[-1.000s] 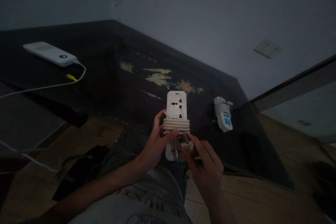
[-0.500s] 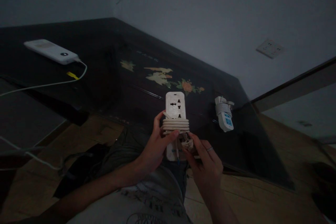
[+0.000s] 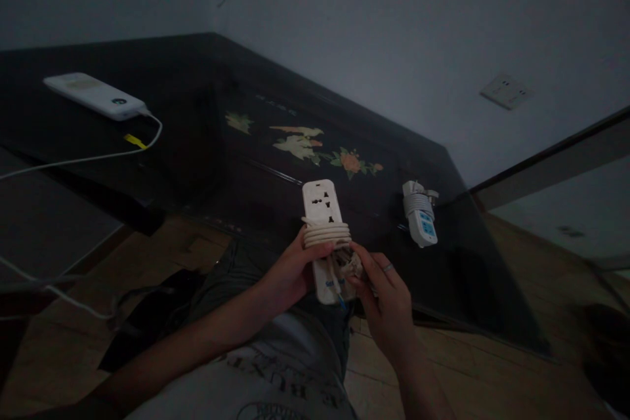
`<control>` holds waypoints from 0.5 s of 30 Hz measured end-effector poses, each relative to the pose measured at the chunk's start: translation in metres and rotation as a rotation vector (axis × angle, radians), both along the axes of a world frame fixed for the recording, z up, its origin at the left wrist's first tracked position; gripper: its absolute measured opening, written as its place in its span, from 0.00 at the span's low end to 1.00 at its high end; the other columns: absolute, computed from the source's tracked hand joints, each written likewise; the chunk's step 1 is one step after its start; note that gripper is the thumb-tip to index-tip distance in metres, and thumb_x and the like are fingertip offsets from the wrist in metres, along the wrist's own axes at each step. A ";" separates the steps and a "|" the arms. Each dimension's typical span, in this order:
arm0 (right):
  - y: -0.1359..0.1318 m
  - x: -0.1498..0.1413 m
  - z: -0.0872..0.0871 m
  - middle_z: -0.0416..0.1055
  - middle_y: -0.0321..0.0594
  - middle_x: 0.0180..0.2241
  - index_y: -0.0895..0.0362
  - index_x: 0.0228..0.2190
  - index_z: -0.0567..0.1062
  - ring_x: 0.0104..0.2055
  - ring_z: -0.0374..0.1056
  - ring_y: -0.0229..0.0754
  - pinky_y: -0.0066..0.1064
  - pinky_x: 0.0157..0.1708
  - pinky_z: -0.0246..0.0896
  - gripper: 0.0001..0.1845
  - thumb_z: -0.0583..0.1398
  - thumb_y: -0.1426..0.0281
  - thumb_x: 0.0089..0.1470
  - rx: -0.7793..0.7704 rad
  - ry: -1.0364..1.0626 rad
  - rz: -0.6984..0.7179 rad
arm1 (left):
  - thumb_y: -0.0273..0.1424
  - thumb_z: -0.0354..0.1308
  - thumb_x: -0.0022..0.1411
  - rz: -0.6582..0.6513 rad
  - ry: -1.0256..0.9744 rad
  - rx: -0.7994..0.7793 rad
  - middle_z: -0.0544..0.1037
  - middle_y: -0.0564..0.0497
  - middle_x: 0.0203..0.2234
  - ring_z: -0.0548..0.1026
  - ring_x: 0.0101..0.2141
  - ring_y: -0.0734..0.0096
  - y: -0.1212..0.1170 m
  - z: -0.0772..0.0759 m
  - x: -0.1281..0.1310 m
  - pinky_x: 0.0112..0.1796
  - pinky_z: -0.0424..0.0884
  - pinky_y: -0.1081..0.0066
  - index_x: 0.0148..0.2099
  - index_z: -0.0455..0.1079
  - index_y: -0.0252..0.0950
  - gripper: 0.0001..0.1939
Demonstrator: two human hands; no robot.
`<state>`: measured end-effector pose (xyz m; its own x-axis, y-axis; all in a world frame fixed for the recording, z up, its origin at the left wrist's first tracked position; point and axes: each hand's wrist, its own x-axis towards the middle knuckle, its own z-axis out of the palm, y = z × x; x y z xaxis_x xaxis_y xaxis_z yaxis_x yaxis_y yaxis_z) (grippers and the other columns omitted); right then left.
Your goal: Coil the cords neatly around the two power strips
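A cream power strip (image 3: 321,203) with its own cord (image 3: 327,235) coiled round its middle is held upright over my lap. My left hand (image 3: 290,269) grips the strip from the left, thumb across the coil. My right hand (image 3: 381,298), a ring on one finger, pinches the plug end (image 3: 349,264) of the cord against the strip's lower part. Both hands are closed on it.
A dark table (image 3: 207,111) with a flower inlay (image 3: 315,144) lies ahead. On it rest a second small strip with blue sockets (image 3: 420,213), cord wrapped, and a white power bank (image 3: 93,97) with a white cable (image 3: 88,157). Wall sockets (image 3: 504,90) sit at right. The floor is wood.
The strip has tilted slightly left and dropped a little in my hands. My right fingers have closed in on the plug end beside the coil.
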<state>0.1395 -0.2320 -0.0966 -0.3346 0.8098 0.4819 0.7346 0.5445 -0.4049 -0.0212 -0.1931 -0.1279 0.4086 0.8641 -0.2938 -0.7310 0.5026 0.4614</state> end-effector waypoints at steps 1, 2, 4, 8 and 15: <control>0.000 0.002 0.001 0.70 0.43 0.41 0.51 0.57 0.63 0.40 0.70 0.40 0.28 0.38 0.68 0.24 0.54 0.73 0.60 -0.015 -0.009 0.017 | 0.28 0.68 0.49 0.004 0.003 -0.002 0.76 0.49 0.41 0.75 0.38 0.66 0.000 0.000 0.000 0.41 0.70 0.66 0.49 0.65 0.37 0.26; 0.000 0.004 0.003 0.71 0.42 0.41 0.51 0.57 0.64 0.40 0.70 0.39 0.28 0.38 0.68 0.24 0.54 0.73 0.60 -0.030 -0.014 0.030 | 0.28 0.68 0.48 0.009 0.008 -0.004 0.77 0.49 0.41 0.75 0.37 0.67 -0.001 0.001 0.001 0.41 0.70 0.66 0.49 0.65 0.37 0.26; 0.001 0.007 0.008 0.71 0.41 0.39 0.51 0.57 0.64 0.39 0.69 0.39 0.27 0.37 0.68 0.23 0.54 0.73 0.60 -0.068 -0.015 0.049 | 0.28 0.69 0.48 0.017 0.020 -0.004 0.77 0.49 0.40 0.75 0.37 0.67 -0.001 0.003 0.001 0.41 0.70 0.66 0.49 0.65 0.37 0.26; 0.003 0.013 0.017 0.70 0.40 0.37 0.50 0.55 0.67 0.38 0.69 0.38 0.25 0.37 0.68 0.22 0.54 0.74 0.60 -0.162 0.003 0.064 | 0.29 0.70 0.47 0.025 0.046 0.001 0.77 0.48 0.41 0.75 0.38 0.67 -0.004 0.008 0.001 0.41 0.71 0.66 0.49 0.65 0.36 0.27; 0.004 0.015 0.021 0.67 0.38 0.34 0.49 0.56 0.67 0.34 0.66 0.37 0.25 0.33 0.67 0.23 0.54 0.73 0.60 -0.254 0.022 0.060 | 0.30 0.69 0.49 0.013 0.069 0.009 0.76 0.48 0.41 0.75 0.39 0.66 -0.005 0.008 0.001 0.40 0.71 0.66 0.49 0.64 0.37 0.26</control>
